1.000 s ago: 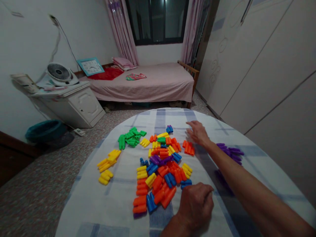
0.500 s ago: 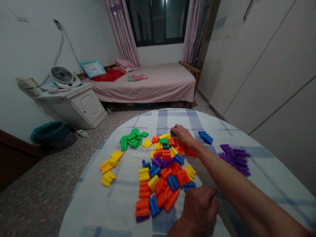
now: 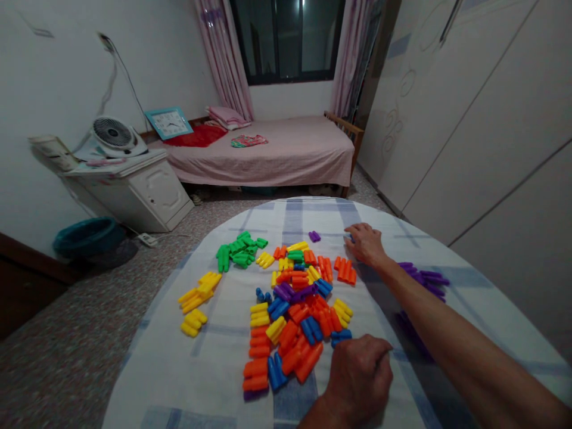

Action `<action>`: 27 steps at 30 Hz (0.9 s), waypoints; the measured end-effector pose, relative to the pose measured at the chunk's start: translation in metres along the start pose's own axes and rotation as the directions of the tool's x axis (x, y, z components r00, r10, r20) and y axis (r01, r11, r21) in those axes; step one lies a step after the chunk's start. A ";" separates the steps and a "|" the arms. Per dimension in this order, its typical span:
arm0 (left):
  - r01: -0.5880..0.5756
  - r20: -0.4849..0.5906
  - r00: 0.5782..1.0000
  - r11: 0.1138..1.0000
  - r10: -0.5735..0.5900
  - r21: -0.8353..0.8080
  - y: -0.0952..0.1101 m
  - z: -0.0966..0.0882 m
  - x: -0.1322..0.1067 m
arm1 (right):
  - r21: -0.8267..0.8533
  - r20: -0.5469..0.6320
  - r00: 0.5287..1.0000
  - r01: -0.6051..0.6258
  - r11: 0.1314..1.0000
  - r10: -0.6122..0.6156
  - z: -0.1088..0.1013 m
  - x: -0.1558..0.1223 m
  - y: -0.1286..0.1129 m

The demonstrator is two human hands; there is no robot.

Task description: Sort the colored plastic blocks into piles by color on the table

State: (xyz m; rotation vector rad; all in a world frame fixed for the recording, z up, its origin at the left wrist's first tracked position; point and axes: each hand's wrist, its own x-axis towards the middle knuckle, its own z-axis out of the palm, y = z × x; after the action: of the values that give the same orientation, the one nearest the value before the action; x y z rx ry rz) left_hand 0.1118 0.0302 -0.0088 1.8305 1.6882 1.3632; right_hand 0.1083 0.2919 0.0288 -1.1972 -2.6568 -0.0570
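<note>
My right hand (image 3: 365,243) reaches over the far right of the table. Its fingers curve around a blue plastic block (image 3: 352,238), of which only a sliver shows. The hand and wrist cover the spot around it. Near the front edge, my left hand (image 3: 361,372) rests as a closed fist on the cloth; its inside is hidden. Just left of it lies a mixed heap of orange blocks (image 3: 292,348), with blue, yellow and purple ones among them. An orange group (image 3: 345,271) sits close below my right hand. A small purple block (image 3: 314,236) lies alone to its left.
Green blocks (image 3: 241,250) are piled at the far left, with yellow blocks (image 3: 200,292) nearer. Purple blocks (image 3: 424,277) lie right, partly behind my right forearm. A checked cloth (image 3: 179,369) covers the round table. Beyond stand a bed (image 3: 286,149) and a white cabinet (image 3: 156,190).
My right hand has moved right with the blue block, from above the mixed heap to where several blue blocks lay. The purple block and orange group are now uncovered. My left fist has stayed put.
</note>
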 end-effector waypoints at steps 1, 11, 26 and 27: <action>-0.001 -0.004 1.000 1.000 0.001 0.000 0.000 0.000 0.000 | 0.034 -0.009 0.999 0.050 0.998 -0.050 0.000 0.003 -0.010; -0.013 -0.009 1.000 1.000 0.013 0.026 -0.003 0.003 -0.002 | 0.133 0.139 0.972 0.169 0.977 -0.187 0.013 0.024 -0.070; -0.052 -0.013 0.999 0.999 0.052 0.000 0.001 -0.004 0.000 | 0.032 -0.229 0.969 -0.086 0.996 0.091 -0.054 -0.124 0.018; -0.070 -0.023 0.997 0.998 0.070 0.004 0.001 -0.004 0.000 | 0.019 -0.221 0.970 -0.101 0.995 0.103 -0.052 -0.137 0.024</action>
State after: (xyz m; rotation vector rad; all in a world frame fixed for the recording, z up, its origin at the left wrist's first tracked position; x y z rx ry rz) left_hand 0.1094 0.0279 -0.0056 1.8995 1.6530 1.4155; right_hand 0.2235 0.2002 0.0477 -1.2446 -2.3988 -0.1543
